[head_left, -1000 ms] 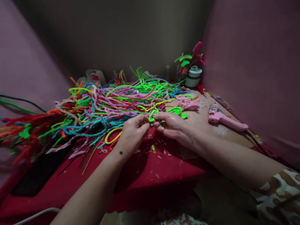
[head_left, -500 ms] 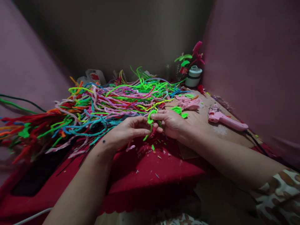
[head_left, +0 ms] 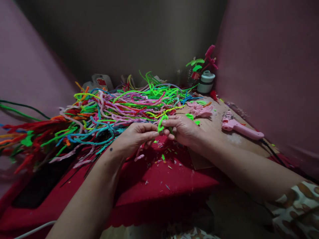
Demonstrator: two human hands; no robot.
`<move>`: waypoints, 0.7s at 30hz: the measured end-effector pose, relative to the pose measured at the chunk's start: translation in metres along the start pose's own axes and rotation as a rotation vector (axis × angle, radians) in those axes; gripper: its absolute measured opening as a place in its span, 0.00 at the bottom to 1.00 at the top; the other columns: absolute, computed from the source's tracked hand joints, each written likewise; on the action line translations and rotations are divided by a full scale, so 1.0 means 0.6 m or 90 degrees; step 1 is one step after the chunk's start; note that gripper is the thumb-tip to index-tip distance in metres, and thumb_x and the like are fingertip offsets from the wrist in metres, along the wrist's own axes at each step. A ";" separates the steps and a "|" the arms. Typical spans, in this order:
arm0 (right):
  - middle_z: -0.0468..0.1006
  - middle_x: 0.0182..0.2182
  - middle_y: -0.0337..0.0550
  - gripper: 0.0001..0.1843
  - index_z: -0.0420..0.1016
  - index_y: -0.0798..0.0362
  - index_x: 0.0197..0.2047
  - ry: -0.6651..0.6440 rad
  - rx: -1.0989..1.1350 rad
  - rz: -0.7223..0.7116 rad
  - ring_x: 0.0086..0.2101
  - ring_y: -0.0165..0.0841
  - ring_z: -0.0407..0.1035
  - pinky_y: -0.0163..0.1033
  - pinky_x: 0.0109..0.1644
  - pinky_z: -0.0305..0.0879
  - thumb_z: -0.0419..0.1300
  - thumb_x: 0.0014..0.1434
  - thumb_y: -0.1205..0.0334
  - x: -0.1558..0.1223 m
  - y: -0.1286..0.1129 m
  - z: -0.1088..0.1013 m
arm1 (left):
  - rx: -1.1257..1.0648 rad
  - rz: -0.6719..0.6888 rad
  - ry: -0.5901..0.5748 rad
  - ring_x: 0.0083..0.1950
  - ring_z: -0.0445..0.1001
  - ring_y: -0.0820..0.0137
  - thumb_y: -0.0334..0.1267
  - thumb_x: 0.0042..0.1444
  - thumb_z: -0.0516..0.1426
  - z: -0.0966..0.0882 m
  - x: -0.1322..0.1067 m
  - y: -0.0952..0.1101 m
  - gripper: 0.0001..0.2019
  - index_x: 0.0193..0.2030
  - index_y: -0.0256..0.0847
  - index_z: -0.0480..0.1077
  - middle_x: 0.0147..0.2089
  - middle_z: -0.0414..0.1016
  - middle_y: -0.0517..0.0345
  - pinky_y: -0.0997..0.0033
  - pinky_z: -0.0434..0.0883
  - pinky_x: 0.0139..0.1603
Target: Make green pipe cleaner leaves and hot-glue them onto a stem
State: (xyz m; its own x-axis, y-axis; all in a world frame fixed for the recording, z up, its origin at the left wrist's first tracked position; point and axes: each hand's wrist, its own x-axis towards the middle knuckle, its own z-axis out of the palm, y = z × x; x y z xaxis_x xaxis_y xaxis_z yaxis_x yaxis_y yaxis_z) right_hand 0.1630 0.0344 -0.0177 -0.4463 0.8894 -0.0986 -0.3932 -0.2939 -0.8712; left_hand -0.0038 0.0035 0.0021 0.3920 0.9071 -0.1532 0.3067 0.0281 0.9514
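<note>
A short neon green pipe cleaner piece (head_left: 161,123), bent into a loop, is pinched between both my hands over the red cloth (head_left: 174,179). My left hand (head_left: 134,137) grips its lower end with thumb and fingertips. My right hand (head_left: 183,129) is closed on it from the right, fingers curled round it. Just behind the hands lies a big heap of pipe cleaners (head_left: 107,109) in green, pink, red, blue and yellow.
A pink glue gun (head_left: 239,127) lies on brown cardboard (head_left: 219,132) at the right, its cord trailing toward me. Pink pipe cleaner shapes (head_left: 199,109) and a small white jar with a made flower (head_left: 205,79) stand at the back right. Cut scraps (head_left: 166,162) dot the cloth.
My left hand turned from palm-down to a sideways pinch and drew closer to my right hand. The green piece was twisted between them. The yellow loop under my left hand is now hidden.
</note>
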 end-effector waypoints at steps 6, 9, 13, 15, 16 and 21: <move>0.68 0.14 0.37 0.04 0.68 0.60 0.21 -0.005 -0.039 0.003 0.14 0.23 0.60 0.27 0.12 0.53 0.58 0.45 0.73 -0.003 0.007 0.004 | 0.045 0.020 -0.032 0.33 0.71 0.72 0.37 0.50 0.57 -0.001 0.002 0.004 0.06 0.30 0.36 0.71 0.30 0.73 0.58 0.73 0.68 0.38; 0.68 0.14 0.38 0.03 0.69 0.60 0.21 -0.025 -0.049 0.005 0.14 0.24 0.61 0.28 0.12 0.53 0.58 0.44 0.72 -0.003 0.008 0.002 | 0.050 0.026 -0.073 0.36 0.72 0.69 0.36 0.50 0.56 0.001 0.004 0.004 0.06 0.29 0.36 0.71 0.30 0.73 0.57 0.70 0.68 0.41; 0.71 0.18 0.40 0.02 0.70 0.60 0.23 -0.065 -0.030 -0.014 0.16 0.26 0.64 0.29 0.14 0.58 0.59 0.43 0.70 -0.003 0.006 -0.001 | 0.033 0.058 -0.077 0.35 0.71 0.70 0.36 0.52 0.54 0.005 0.003 0.007 0.08 0.34 0.36 0.72 0.33 0.74 0.56 0.70 0.69 0.41; 0.72 0.19 0.39 0.03 0.69 0.59 0.24 -0.085 -0.033 -0.022 0.17 0.27 0.65 0.30 0.15 0.60 0.61 0.42 0.70 -0.004 0.005 -0.001 | 0.030 0.073 -0.086 0.36 0.71 0.71 0.35 0.52 0.54 0.008 0.003 0.009 0.08 0.36 0.36 0.73 0.35 0.75 0.56 0.72 0.69 0.41; 0.71 0.18 0.39 0.04 0.69 0.59 0.24 -0.087 -0.039 -0.022 0.17 0.27 0.65 0.31 0.16 0.61 0.62 0.43 0.69 -0.005 0.005 0.000 | 0.039 0.077 -0.089 0.37 0.71 0.72 0.34 0.52 0.54 0.008 0.002 0.010 0.08 0.37 0.36 0.73 0.35 0.75 0.57 0.73 0.68 0.42; 0.70 0.16 0.36 0.08 0.67 0.57 0.24 -0.059 -0.057 -0.032 0.16 0.26 0.64 0.31 0.16 0.60 0.64 0.44 0.65 -0.006 0.008 0.003 | 0.119 0.056 -0.058 0.28 0.65 0.76 0.34 0.52 0.53 0.010 -0.003 0.015 0.09 0.36 0.36 0.72 0.29 0.70 0.60 0.78 0.64 0.29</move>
State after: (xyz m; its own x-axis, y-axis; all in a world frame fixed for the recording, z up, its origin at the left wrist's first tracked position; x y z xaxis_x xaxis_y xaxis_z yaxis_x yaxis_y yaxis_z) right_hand 0.1610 0.0292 -0.0204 -0.5013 0.8652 -0.0123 -0.3458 -0.2134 -0.9137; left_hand 0.0034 -0.0004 0.0096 0.4985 0.8606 -0.1042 0.4208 -0.1351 0.8970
